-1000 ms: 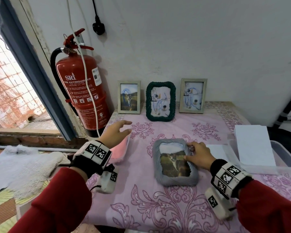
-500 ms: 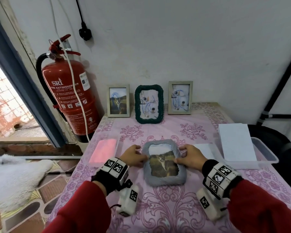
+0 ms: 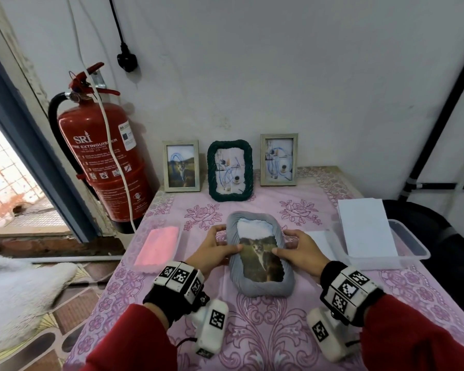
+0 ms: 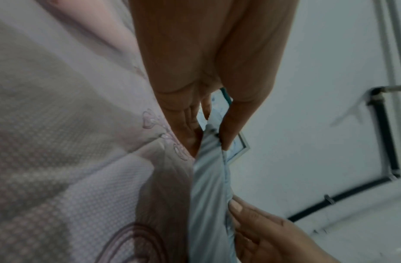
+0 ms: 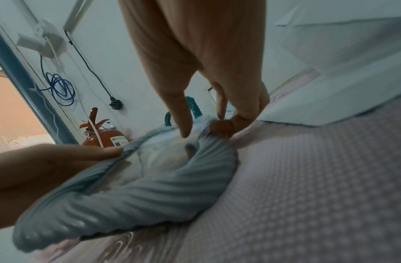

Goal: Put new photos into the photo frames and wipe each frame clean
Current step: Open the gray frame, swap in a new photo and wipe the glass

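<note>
The grey ribbed frame point(image 3: 260, 257) lies flat in the middle of the table point(image 3: 265, 330), on the pink floral tablecloth point(image 3: 413, 290). A cat photo point(image 3: 261, 259) fills the lower part of its opening, with white backing showing above it.

The left hand point(image 3: 212, 250) grips the frame's left edge, thumb on the photo's top left corner and fingers curled round the rim. The left wrist view shows thumb and fingers point(image 4: 188, 124) pinching the grey rim point(image 4: 208, 178). The right hand point(image 3: 299, 251) holds the right edge the same way, thumb at the photo's top right corner. In the right wrist view its fingers point(image 5: 184, 121) press on the frame point(image 5: 138, 204) while the others curl at the rim.

At the back of the table, 3 more frames stand upright against the wall: a pale wooden frame point(image 3: 181, 166) on the left, a dark green frame point(image 3: 229, 170) in the middle and another pale frame point(image 3: 278, 159) on the right. A pink cloth point(image 3: 157, 249) lies left of the grey frame. On the right, a clear plastic tray point(image 3: 410, 246) carries a stack of white sheets point(image 3: 364, 227). A red fire extinguisher point(image 3: 102, 156) hangs beside the table's left back corner.
</note>
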